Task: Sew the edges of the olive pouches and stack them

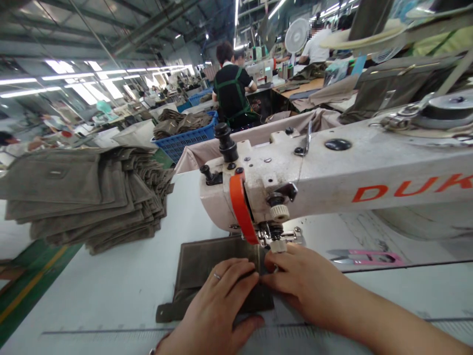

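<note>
A dark olive fabric piece (199, 261) lies flat on the pale table, its upper right part beneath the needle area of a white sewing machine (318, 167) with an orange guard (242, 209). My left hand (225, 301) rests on the fabric with its fingers stretched out and a ring on one of them. Just right of it, my right hand (303, 281) is at the fabric's right edge, close below the presser foot. Its fingers are bent and bunched together; the fingertips are partly hidden, so what lies between them is unclear.
A tall stack of olive fabric pieces (111, 192) stands at the table's left. Pink-handled snips (369, 257) lie right of the needle area. Behind the machine are a blue basket (188, 140) of fabric pieces and a seated person (234, 91); a white fan (296, 35) stands further back.
</note>
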Action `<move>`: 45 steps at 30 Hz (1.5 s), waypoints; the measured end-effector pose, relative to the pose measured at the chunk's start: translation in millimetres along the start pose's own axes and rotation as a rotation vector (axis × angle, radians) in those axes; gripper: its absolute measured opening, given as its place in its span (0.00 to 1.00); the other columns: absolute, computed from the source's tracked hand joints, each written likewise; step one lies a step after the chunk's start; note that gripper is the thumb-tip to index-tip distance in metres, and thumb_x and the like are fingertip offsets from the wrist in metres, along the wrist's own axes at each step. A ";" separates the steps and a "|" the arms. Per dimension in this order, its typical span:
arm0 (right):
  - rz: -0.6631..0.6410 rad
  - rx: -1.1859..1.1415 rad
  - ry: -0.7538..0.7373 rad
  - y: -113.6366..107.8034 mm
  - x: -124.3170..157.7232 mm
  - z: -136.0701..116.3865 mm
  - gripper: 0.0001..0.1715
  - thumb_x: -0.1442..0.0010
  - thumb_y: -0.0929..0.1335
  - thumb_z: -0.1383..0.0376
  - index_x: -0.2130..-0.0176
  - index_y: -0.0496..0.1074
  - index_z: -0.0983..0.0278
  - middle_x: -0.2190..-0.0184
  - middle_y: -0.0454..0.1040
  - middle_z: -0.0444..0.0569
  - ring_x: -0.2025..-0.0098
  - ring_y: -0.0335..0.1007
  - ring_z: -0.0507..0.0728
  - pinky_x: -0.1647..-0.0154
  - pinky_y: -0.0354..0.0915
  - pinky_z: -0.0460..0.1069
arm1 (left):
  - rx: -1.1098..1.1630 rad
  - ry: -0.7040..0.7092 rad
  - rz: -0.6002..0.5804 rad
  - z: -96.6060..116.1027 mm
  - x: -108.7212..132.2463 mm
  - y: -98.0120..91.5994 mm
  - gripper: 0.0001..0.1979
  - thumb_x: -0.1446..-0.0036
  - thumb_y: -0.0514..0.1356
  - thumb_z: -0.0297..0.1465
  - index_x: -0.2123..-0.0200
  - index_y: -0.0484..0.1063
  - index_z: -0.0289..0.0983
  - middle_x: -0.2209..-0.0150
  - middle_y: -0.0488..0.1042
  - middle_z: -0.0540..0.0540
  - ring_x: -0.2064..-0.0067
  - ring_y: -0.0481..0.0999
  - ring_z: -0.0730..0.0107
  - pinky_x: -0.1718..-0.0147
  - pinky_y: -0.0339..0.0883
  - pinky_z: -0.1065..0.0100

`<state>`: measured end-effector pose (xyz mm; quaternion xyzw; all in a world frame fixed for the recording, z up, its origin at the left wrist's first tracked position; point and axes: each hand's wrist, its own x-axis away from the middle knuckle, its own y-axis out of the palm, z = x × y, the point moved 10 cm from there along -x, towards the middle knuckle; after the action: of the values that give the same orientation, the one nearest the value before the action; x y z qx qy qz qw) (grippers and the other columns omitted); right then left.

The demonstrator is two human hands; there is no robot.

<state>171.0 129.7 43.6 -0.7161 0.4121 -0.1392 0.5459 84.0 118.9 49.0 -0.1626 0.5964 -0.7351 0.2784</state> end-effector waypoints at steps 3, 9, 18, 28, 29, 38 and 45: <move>-0.014 0.005 -0.001 -1.3 -0.2 -1.0 0.10 0.41 0.68 0.67 0.59 0.75 0.54 0.62 0.72 0.42 0.62 0.66 0.55 0.61 0.62 0.52 | 0.061 -0.043 0.032 -2.6 0.7 -2.0 0.26 0.51 0.68 0.28 0.49 0.65 0.36 0.51 0.69 0.41 0.49 0.68 0.52 0.50 0.70 0.50; -0.007 -0.041 0.014 -3.3 -0.4 0.0 0.08 0.40 0.67 0.67 0.63 0.75 0.55 0.62 0.73 0.42 0.61 0.67 0.55 0.59 0.63 0.53 | 0.022 0.062 0.090 4.9 1.9 -4.1 0.18 0.44 0.62 0.29 0.49 0.68 0.34 0.49 0.69 0.38 0.48 0.67 0.53 0.50 0.71 0.53; 0.059 -0.034 0.000 -7.0 5.3 -2.2 0.23 0.43 0.64 0.75 0.50 0.70 0.57 0.50 0.73 0.45 0.53 0.68 0.56 0.52 0.65 0.53 | 0.003 0.178 0.308 22.0 3.7 -10.5 0.12 0.39 0.55 0.31 0.56 0.73 0.32 0.57 0.75 0.41 0.51 0.74 0.62 0.46 0.70 0.62; 0.087 -0.029 0.038 -11.1 0.7 0.5 0.21 0.45 0.64 0.75 0.53 0.72 0.59 0.52 0.74 0.47 0.54 0.69 0.58 0.52 0.68 0.56 | 0.114 0.177 0.245 11.7 -8.8 -7.8 0.14 0.40 0.56 0.29 0.52 0.70 0.32 0.55 0.75 0.43 0.48 0.72 0.63 0.43 0.66 0.62; 0.088 -0.026 0.039 -11.8 0.1 0.8 0.22 0.45 0.63 0.75 0.53 0.72 0.60 0.52 0.74 0.48 0.54 0.69 0.59 0.52 0.68 0.57 | 0.125 0.164 0.250 9.8 -11.2 -9.0 0.14 0.41 0.56 0.28 0.51 0.70 0.32 0.55 0.75 0.43 0.48 0.72 0.62 0.42 0.65 0.62; 0.066 0.028 0.144 -2.8 1.1 17.6 0.19 0.43 0.63 0.72 0.52 0.71 0.62 0.54 0.72 0.56 0.55 0.69 0.65 0.57 0.70 0.61 | 0.180 0.172 0.255 -2.7 -34.8 -23.1 0.10 0.43 0.57 0.24 0.57 0.71 0.34 0.57 0.75 0.43 0.53 0.73 0.65 0.47 0.68 0.64; 0.131 -0.006 0.144 -6.2 0.6 19.5 0.26 0.42 0.61 0.73 0.45 0.65 0.64 0.55 0.71 0.55 0.54 0.68 0.62 0.55 0.69 0.58 | 0.182 0.153 0.136 -21.7 -48.0 -11.4 0.13 0.41 0.58 0.26 0.52 0.69 0.36 0.53 0.73 0.44 0.49 0.71 0.63 0.46 0.66 0.60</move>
<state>186.7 142.7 41.9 -0.6775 0.4964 -0.1531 0.5207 107.1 166.5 59.4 -0.0391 0.5565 -0.7758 0.2948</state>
